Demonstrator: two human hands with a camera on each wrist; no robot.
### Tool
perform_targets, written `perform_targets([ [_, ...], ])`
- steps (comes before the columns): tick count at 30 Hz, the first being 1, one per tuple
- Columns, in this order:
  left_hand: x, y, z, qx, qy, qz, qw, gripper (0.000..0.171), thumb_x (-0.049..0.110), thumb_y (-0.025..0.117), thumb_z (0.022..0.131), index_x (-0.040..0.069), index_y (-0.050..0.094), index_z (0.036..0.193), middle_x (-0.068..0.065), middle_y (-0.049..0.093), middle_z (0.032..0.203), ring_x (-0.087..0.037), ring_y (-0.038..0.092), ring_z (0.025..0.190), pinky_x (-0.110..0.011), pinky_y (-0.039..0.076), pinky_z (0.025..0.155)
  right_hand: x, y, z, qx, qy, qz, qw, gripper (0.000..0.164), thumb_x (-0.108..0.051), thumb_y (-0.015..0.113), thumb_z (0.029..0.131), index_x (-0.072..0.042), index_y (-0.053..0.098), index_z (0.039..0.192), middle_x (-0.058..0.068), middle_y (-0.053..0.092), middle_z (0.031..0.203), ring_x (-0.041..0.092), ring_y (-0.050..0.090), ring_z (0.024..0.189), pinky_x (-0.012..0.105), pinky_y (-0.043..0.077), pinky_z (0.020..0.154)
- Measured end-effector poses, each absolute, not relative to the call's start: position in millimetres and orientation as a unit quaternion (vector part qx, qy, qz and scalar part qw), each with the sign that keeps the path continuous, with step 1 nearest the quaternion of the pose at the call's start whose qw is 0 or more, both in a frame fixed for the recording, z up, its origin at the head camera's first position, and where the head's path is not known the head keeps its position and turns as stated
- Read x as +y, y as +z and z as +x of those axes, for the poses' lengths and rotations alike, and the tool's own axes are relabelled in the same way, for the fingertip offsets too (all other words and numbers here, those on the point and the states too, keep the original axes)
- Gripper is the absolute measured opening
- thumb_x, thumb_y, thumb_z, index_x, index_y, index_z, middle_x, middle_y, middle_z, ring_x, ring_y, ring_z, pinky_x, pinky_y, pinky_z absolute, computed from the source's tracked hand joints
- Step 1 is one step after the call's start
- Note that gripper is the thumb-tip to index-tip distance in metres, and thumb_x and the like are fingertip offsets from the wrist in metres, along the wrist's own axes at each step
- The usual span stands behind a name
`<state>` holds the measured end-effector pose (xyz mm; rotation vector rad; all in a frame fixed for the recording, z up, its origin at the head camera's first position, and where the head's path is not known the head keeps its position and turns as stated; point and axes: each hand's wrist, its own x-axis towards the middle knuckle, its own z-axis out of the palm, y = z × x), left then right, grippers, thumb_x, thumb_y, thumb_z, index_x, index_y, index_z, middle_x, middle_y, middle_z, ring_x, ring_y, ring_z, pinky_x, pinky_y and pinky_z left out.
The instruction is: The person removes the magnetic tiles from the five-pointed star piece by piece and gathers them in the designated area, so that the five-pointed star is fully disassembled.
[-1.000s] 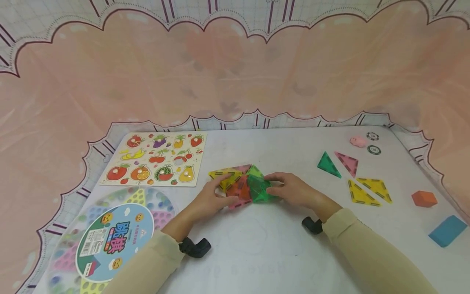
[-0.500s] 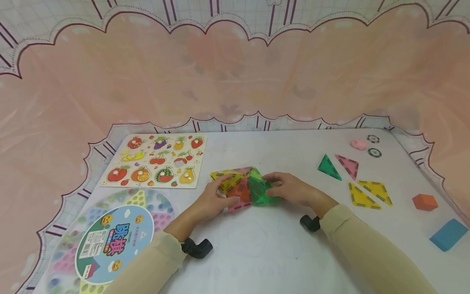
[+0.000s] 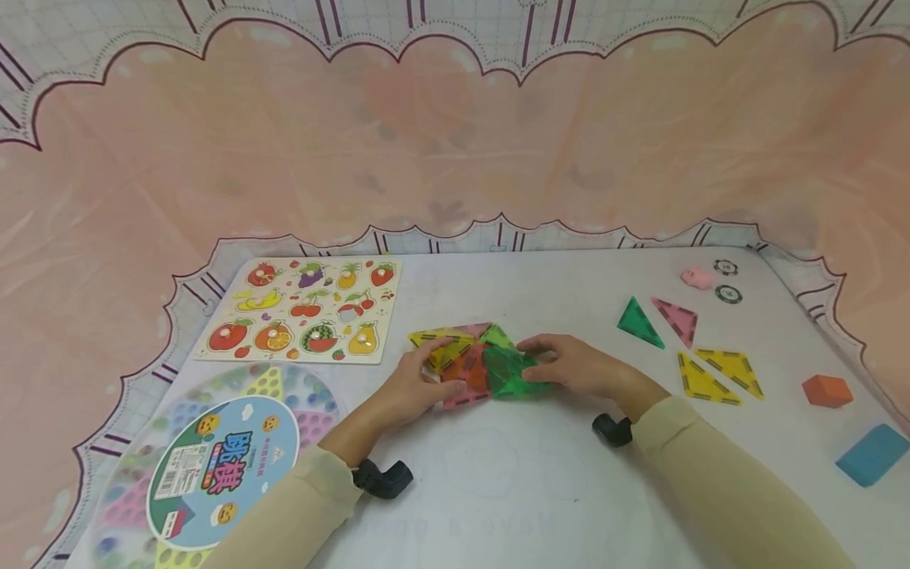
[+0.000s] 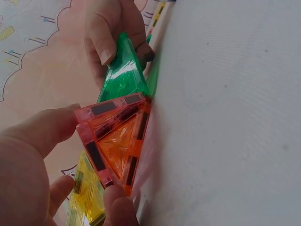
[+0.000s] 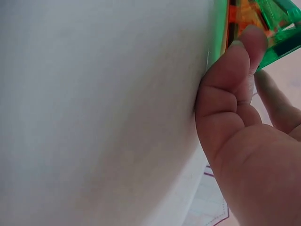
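A cluster of translucent magnetic tiles lies mid-table, its triangles joined edge to edge. My left hand (image 3: 411, 389) grips its left part, fingers over a yellow triangle (image 3: 449, 353) and thumb at the pink triangle (image 4: 96, 146). Orange (image 4: 117, 146) shows through the pink one. On the right side, my right hand (image 3: 577, 370) pinches a green triangle (image 3: 508, 375) by its outer corner, and the left wrist view shows this green tile (image 4: 123, 75) meeting the pink one. A light-green tile (image 3: 498, 336) sits at the back. The right palm hides some of the cluster.
Loose triangles lie to the right: green (image 3: 641, 324), pink (image 3: 677, 320) and two yellow (image 3: 707, 381). Beyond are an orange block (image 3: 827, 391), a blue block (image 3: 873, 455), a pink pig (image 3: 697, 277) and two chips. A fruit puzzle board (image 3: 329, 314) and round game box (image 3: 277, 442) stand left.
My right hand has shifted slightly to the right with the green triangle, and more of that tile's face shows now. The left hand keeps its hold in about the same place.
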<state>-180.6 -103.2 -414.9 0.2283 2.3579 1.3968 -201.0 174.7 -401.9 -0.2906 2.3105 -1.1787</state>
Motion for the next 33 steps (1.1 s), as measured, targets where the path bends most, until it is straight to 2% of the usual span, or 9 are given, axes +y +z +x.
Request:
perform_targets([
  [8, -100.6, -416.2, -180.3, 0.841, 0.498, 0.090, 0.193, 0.070, 0.045, 0.071, 0.072, 0.038, 0.036, 0.131, -0.009, 0.030, 0.120, -0.022, 0.042, 0.085, -0.031, 0.040, 0.061, 194.9, -400.2, -196.6, 0.862, -0.422, -0.119, 0.254, 0.055, -0.040, 0.065, 0.078, -0.021, 0.048, 0.127, 0.001, 0.044, 0.128, 0.024, 0.042, 0.115, 0.043, 0.037, 0.091],
  [13, -99.8, -415.3, -179.6, 0.841, 0.499, 0.089, 0.192, 0.069, 0.043, 0.071, 0.072, 0.039, 0.036, 0.131, -0.009, 0.030, 0.122, -0.023, 0.042, 0.085, -0.031, 0.041, 0.061, 217.4, -399.8, -190.1, 0.890, -0.381, -0.136, 0.211, 0.054, -0.037, 0.065, 0.080, -0.016, 0.048, 0.127, 0.002, 0.047, 0.126, 0.026, 0.046, 0.105, 0.040, 0.042, 0.083],
  [17, -100.0, -414.8, -179.9, 0.837, 0.504, 0.085, 0.193, 0.067, 0.040, 0.071, 0.073, 0.039, 0.037, 0.131, -0.009, 0.028, 0.125, -0.024, 0.044, 0.084, -0.032, 0.043, 0.061, 239.3, -400.2, -181.9, 0.920, -0.325, -0.131, 0.173, 0.055, -0.036, 0.066, 0.080, -0.015, 0.048, 0.127, 0.001, 0.048, 0.123, 0.021, 0.047, 0.094, 0.033, 0.044, 0.075],
  [19, -100.0, -414.9, -180.0, 0.839, 0.503, 0.088, 0.188, 0.067, 0.039, 0.071, 0.073, 0.037, 0.037, 0.131, -0.008, 0.028, 0.128, -0.023, 0.043, 0.090, -0.032, 0.043, 0.066, 251.2, -401.9, -177.2, 0.932, -0.302, -0.128, 0.153, 0.055, -0.035, 0.066, 0.080, -0.014, 0.048, 0.127, 0.003, 0.048, 0.122, 0.020, 0.047, 0.091, 0.032, 0.043, 0.074],
  [24, -99.5, -414.1, -180.3, 0.839, 0.504, 0.104, 0.176, 0.071, 0.039, 0.072, 0.073, 0.031, 0.036, 0.133, -0.005, 0.037, 0.125, -0.021, 0.047, 0.089, -0.032, 0.042, 0.070, 274.4, -404.3, -167.4, 0.953, -0.260, -0.112, 0.111, 0.057, -0.030, 0.067, 0.079, -0.008, 0.046, 0.127, 0.010, 0.046, 0.121, 0.023, 0.045, 0.093, 0.038, 0.043, 0.078],
  [27, -99.7, -414.4, -181.3, 0.834, 0.513, 0.104, 0.177, 0.073, 0.038, 0.072, 0.072, 0.028, 0.035, 0.134, -0.004, 0.042, 0.120, -0.021, 0.051, 0.079, -0.032, 0.044, 0.064, 282.0, -404.3, -166.1, 0.959, -0.241, -0.113, 0.096, 0.057, -0.027, 0.068, 0.079, -0.005, 0.045, 0.127, 0.013, 0.047, 0.119, 0.025, 0.045, 0.096, 0.044, 0.041, 0.083],
  [33, -99.4, -415.5, -181.8, 0.837, 0.508, 0.098, 0.179, 0.073, 0.039, 0.072, 0.072, 0.028, 0.035, 0.134, -0.003, 0.041, 0.119, -0.020, 0.051, 0.076, -0.031, 0.045, 0.063, 288.4, -404.5, -169.6, 0.964, -0.226, -0.100, 0.100, 0.053, -0.025, 0.066, 0.081, -0.006, 0.045, 0.127, 0.012, 0.052, 0.113, 0.025, 0.045, 0.094, 0.046, 0.039, 0.085],
])
